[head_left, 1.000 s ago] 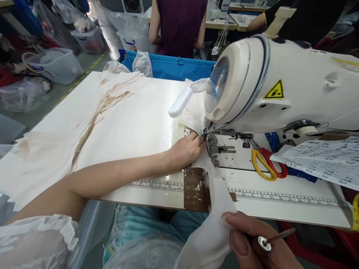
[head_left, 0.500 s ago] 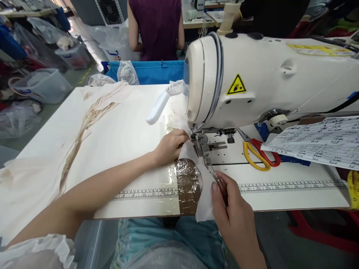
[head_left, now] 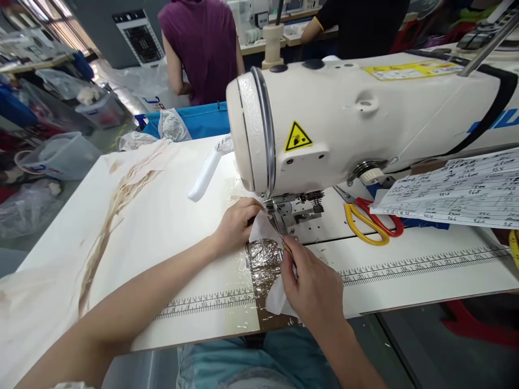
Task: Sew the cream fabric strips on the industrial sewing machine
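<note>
Evidently, guiding cloth at the machine [head_left: 332, 124] is the step in hand. The left hand [head_left: 240, 220] curls at the white cloth [head_left: 263, 228], pinching or merely pressing, I cannot tell; the right hand [head_left: 314, 281] grips a slim tool [head_left: 285, 244] just beside it. Any further move probably calls for small, steady, paired adjustments. Left of the left hand, beige cloth [head_left: 101, 237] lies on the bench [head_left: 182, 216]; right of the right hand, scissors [head_left: 357, 233] and paper [head_left: 446, 189]. Beyond both, a person [head_left: 200, 51] faces away.
</note>
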`<action>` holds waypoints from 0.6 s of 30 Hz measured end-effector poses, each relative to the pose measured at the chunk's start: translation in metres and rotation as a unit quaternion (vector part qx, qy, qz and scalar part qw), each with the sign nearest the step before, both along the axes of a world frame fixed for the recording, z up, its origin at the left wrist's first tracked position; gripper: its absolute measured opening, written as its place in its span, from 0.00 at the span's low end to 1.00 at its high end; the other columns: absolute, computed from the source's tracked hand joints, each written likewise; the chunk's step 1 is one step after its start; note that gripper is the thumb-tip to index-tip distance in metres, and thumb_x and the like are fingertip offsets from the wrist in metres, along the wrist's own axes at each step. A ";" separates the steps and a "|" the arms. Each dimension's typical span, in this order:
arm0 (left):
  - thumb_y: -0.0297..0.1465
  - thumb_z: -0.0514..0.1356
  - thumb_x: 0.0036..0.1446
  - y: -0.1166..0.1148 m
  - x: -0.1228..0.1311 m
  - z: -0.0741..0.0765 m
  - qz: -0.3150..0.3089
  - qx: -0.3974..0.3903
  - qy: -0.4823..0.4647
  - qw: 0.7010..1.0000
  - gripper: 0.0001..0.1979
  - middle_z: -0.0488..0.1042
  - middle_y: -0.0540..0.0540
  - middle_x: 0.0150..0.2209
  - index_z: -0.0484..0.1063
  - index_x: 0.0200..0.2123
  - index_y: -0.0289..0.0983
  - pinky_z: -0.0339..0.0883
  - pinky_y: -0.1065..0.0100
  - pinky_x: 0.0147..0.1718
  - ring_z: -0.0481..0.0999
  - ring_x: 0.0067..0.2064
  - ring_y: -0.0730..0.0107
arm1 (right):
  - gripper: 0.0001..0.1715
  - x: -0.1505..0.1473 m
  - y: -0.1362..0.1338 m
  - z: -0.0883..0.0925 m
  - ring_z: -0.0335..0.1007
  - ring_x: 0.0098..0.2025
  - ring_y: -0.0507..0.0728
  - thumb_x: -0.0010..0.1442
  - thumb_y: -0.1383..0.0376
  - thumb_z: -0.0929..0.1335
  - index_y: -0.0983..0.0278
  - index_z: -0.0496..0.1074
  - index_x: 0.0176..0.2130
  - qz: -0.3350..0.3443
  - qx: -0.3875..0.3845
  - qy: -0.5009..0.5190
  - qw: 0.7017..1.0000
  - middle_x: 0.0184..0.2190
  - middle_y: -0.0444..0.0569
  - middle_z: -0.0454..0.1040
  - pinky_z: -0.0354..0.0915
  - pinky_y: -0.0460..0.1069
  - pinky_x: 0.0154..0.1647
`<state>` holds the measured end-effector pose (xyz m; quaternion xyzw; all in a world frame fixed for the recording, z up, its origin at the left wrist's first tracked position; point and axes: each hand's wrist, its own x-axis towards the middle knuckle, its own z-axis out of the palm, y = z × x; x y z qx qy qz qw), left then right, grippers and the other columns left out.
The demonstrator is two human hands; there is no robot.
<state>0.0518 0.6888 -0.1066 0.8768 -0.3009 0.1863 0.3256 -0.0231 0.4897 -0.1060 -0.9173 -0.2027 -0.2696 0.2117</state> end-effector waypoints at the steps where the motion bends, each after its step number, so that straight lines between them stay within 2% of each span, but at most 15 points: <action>1: 0.34 0.57 0.66 0.000 0.000 0.000 0.000 0.000 -0.002 1.000 0.09 0.76 0.45 0.37 0.75 0.36 0.37 0.71 0.68 0.35 0.76 0.39 0.68 | 0.17 0.001 0.000 0.000 0.77 0.26 0.53 0.68 0.69 0.60 0.69 0.75 0.47 0.000 -0.002 0.001 1.000 0.35 0.49 0.82 0.61 0.47 0.22; 12: 0.34 0.55 0.67 0.000 0.002 0.000 0.013 0.047 -0.011 0.999 0.09 0.74 0.45 0.36 0.71 0.38 0.36 0.68 0.68 0.33 0.73 0.37 0.69 | 0.18 0.000 0.002 -0.002 0.76 0.26 0.53 0.69 0.68 0.60 0.68 0.75 0.50 -0.005 -0.031 0.025 0.999 0.35 0.48 0.82 0.60 0.48 0.22; 18: 0.32 0.55 0.66 -0.001 0.003 0.000 0.030 0.025 0.009 0.999 0.08 0.73 0.48 0.33 0.68 0.33 0.36 0.66 0.71 0.31 0.72 0.35 0.71 | 0.16 -0.001 0.002 -0.003 0.76 0.27 0.54 0.69 0.69 0.61 0.69 0.75 0.49 -0.001 -0.009 0.011 1.000 0.36 0.50 0.82 0.61 0.47 0.23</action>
